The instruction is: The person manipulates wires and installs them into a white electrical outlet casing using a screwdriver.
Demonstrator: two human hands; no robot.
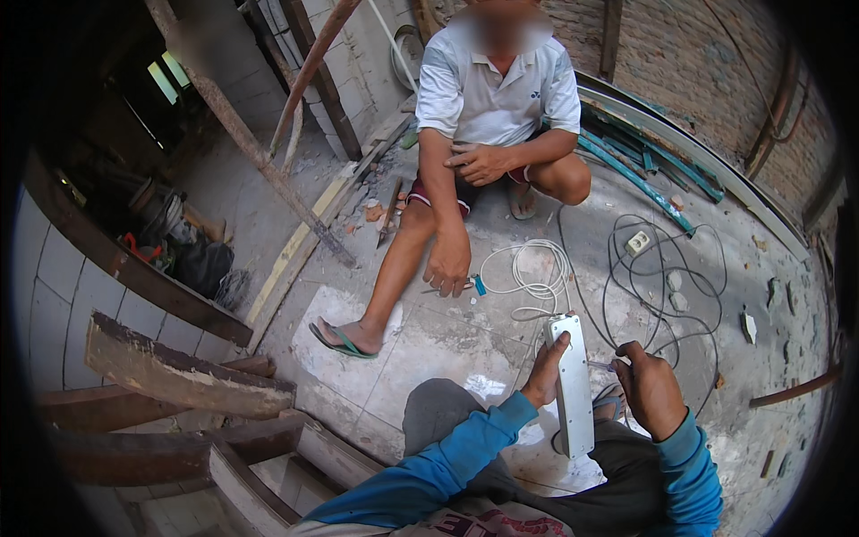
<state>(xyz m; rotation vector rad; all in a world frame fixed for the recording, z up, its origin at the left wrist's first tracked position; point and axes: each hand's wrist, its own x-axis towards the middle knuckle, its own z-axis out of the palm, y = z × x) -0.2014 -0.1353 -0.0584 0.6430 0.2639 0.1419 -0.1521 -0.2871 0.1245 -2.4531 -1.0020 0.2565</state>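
My left hand grips a long white power strip by its upper left side, thumb on its face. The strip stands nearly lengthwise over my lap, and small screws or holes show along its edges. To its right, my right hand is closed around a thin screwdriver; its purplish shaft points at the strip's right side. My fingers hide its handle, and whether the tip touches the strip I cannot tell. A coiled white cable lies on the floor just beyond, leading toward the strip's far end.
A person squats opposite, one hand lowered by a small blue item on the floor. A black cord with a white socket loops at right. Timber pieces stand at left; teal metal lengths lie by the brick wall.
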